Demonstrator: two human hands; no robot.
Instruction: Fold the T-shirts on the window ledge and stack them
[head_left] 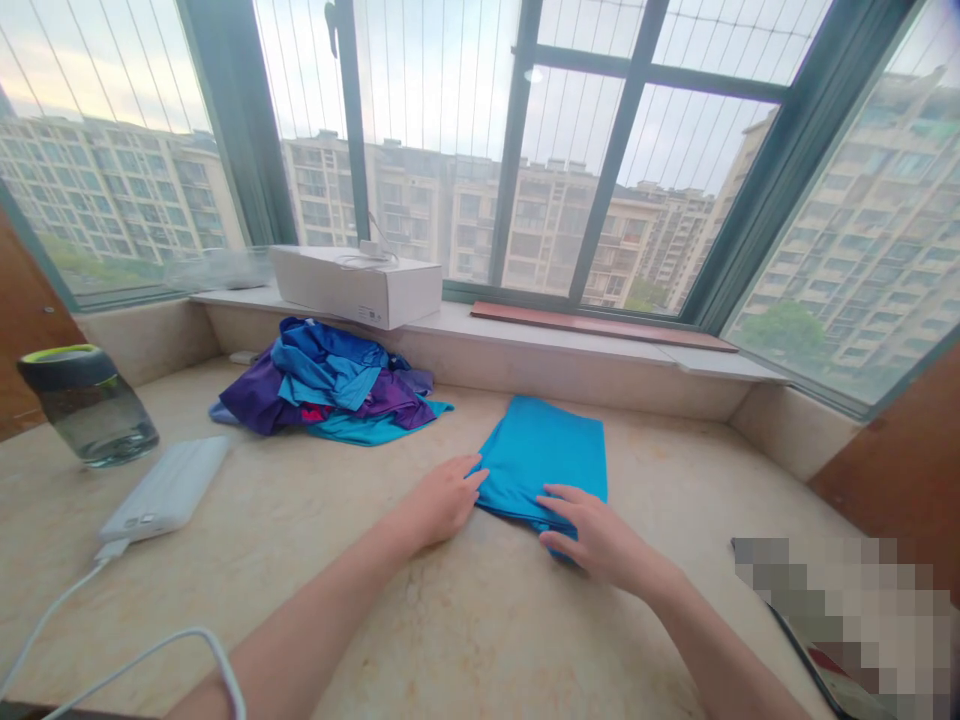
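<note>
A folded turquoise cloth [547,455] lies on the beige stone sill surface [450,620] in front of me. My left hand [442,498] rests at the cloth's left edge, fingers together and touching the fabric. At the near edge my right hand [596,535] lies with its fingers curled over the fold, gripping that edge. A heap of unfolded blue, purple and teal garments [330,385] sits further back on the left, apart from both hands.
A white cardboard box [356,283] stands on the raised window ledge. A glass jar with a dark lid [86,405] and a white power bank [166,490] with a cable [150,650] lie at left. A blurred-out object [840,610] is at right.
</note>
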